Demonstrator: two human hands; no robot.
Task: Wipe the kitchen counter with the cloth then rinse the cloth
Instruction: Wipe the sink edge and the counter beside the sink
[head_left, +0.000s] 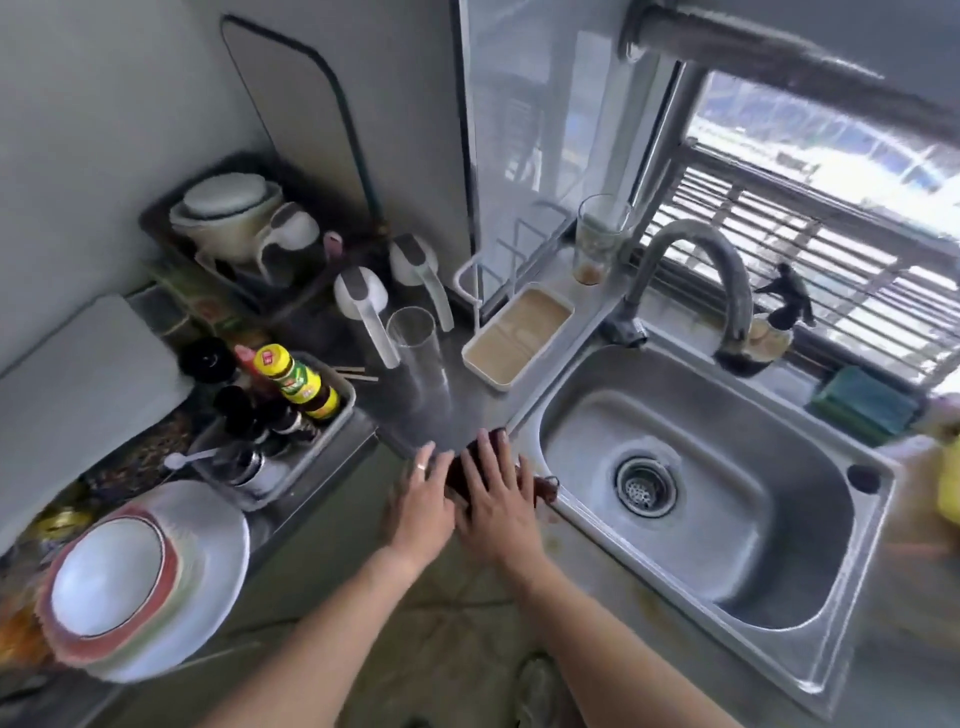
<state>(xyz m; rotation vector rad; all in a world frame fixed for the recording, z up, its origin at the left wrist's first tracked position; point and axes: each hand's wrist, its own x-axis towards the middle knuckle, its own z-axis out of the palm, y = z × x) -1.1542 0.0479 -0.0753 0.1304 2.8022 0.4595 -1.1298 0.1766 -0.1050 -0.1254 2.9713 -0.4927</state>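
Far left: stack of plates (150, 582) on counter edge; behind it a tray of bottles (280, 415). Centre: empty glass (415, 348) upright on the counter (441, 415). Left hand (423, 501) flat, fingers spread, ring visible, touching left side of the dark cloth (467, 475). Right hand (496, 499) flat on top of cloth, fingers extended, pressing rather than gripping. Cloth lies at front counter edge, just beside the sink (727, 519). Sink basin empty; faucet (691, 280) behind.
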